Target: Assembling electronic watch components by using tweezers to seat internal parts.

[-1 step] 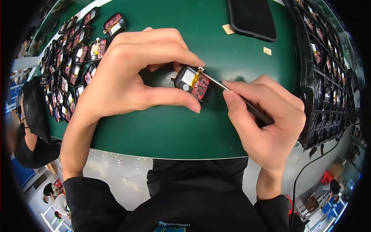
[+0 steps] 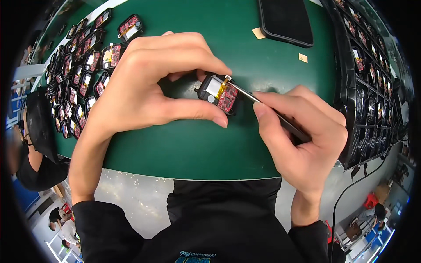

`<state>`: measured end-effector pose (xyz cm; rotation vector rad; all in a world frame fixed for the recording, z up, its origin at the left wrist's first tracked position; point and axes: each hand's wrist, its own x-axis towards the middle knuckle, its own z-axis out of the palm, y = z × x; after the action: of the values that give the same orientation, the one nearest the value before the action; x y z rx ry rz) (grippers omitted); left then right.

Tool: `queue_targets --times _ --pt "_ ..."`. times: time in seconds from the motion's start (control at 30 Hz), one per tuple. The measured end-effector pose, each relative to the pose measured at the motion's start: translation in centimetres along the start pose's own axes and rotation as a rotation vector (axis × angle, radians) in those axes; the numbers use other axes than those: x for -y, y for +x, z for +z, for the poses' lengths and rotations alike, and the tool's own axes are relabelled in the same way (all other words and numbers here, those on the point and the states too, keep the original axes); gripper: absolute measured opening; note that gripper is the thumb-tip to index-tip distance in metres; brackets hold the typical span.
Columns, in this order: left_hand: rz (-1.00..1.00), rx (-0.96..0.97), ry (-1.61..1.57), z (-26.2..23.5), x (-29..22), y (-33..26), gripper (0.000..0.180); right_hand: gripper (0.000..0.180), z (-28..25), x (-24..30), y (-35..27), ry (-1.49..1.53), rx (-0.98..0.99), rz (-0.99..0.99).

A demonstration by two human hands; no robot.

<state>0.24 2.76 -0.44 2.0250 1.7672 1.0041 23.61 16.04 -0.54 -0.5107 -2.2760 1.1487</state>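
Observation:
A small open device in a black case point(image 2: 218, 94) sits over the green table, showing a red circuit board, a silver battery, a round silver disc and a yellow flex strip. My left hand point(image 2: 162, 81) grips its edges between thumb and index finger. Dark tweezers point(image 2: 287, 122) with a thin metal tip lie in my right hand point(image 2: 307, 131), held like a pen. Their tip touches, or nearly touches, the small white connector point(image 2: 228, 78) at the end of the yellow strip, close to my left index fingertip.
Many similar open devices point(image 2: 83, 83) cover the table's left side. A black phone-like slab point(image 2: 287, 22) lies at the back right, beside small beige paper pieces point(image 2: 303, 58). Black compartment trays point(image 2: 368, 105) holding more devices stack at the right. People sit beyond the table.

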Motion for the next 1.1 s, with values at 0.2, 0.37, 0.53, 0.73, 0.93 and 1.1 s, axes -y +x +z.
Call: queue_targets --times 0.2,0.37,0.53,0.73,0.93,1.1 --pt "-0.068 -0.037 -0.010 0.2 -0.4 0.0 0.064 0.025 0.2 -0.1 -0.2 -0.096 -0.062 -0.097" --pt "-0.054 -0.013 0.018 0.1 -0.4 0.1 0.062 0.031 0.6 -0.4 -0.5 -0.124 -0.089 -0.173" --pt "-0.037 0.006 -0.007 0.0 -0.2 0.2 0.062 0.031 0.8 -1.0 -0.3 -0.101 -0.089 -0.213" --pt "-0.064 0.051 -0.112 -0.6 0.6 -0.1 0.062 0.023 -0.2 -0.4 0.0 -0.023 -0.004 -0.106" --pt "-0.021 0.063 -0.154 -0.7 0.7 -0.1 0.058 0.018 -0.2 -0.1 0.0 0.030 0.039 -0.012" --pt "-0.010 0.044 -0.193 -0.4 1.0 -0.2 0.055 0.018 -0.4 0.0 0.0 0.015 0.080 0.029"
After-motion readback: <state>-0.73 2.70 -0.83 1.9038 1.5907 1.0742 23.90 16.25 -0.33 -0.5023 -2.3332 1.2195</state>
